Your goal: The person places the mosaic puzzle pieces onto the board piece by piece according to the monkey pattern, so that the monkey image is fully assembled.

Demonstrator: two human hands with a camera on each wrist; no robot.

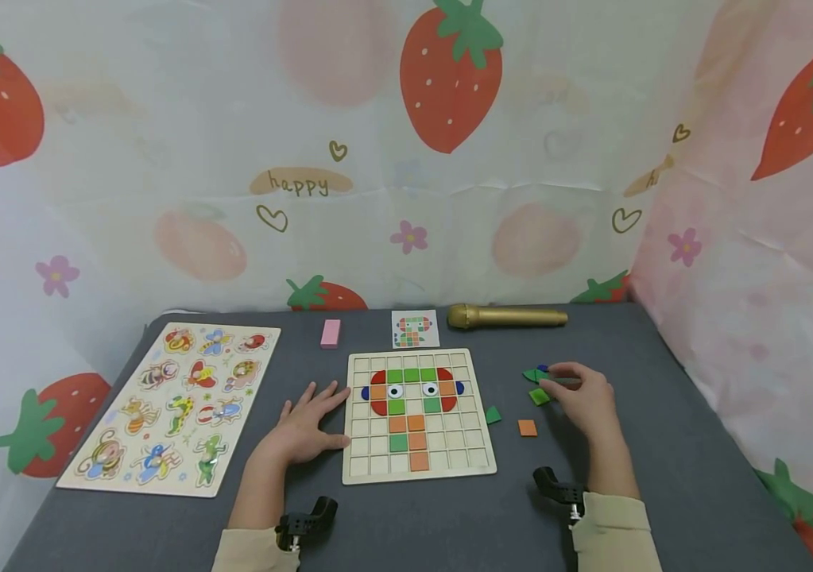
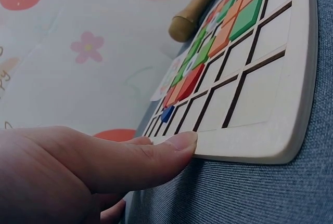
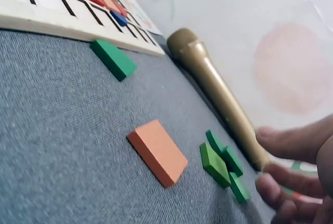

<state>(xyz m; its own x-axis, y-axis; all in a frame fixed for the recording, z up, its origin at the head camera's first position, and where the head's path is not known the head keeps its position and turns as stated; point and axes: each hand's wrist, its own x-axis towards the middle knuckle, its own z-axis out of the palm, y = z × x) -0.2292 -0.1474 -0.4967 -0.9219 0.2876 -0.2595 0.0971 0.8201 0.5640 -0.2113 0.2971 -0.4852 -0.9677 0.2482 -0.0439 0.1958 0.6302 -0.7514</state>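
Note:
A wooden grid board (image 1: 420,479) lies in the middle, with red, orange, green and blue tiles and two eye tiles set in its squares. My left hand (image 1: 303,430) is spread at the board's left edge; its thumb (image 2: 171,154) rests at the rim in the left wrist view. Over a small cluster of green pieces (image 1: 533,375) reaches my right hand (image 1: 588,405), thumb and fingers apart with nothing seen between them. A light green square tile (image 3: 215,166) lies just beside that cluster. A blue piece (image 1: 543,368) shows behind, partly hidden.
An orange square tile (image 1: 528,429) and a green piece (image 1: 493,415) lie right of the board. Behind are a pink block (image 1: 331,334), a pattern card (image 1: 416,342) and a gold microphone (image 1: 509,317). An insect puzzle board (image 1: 227,397) lies at left.

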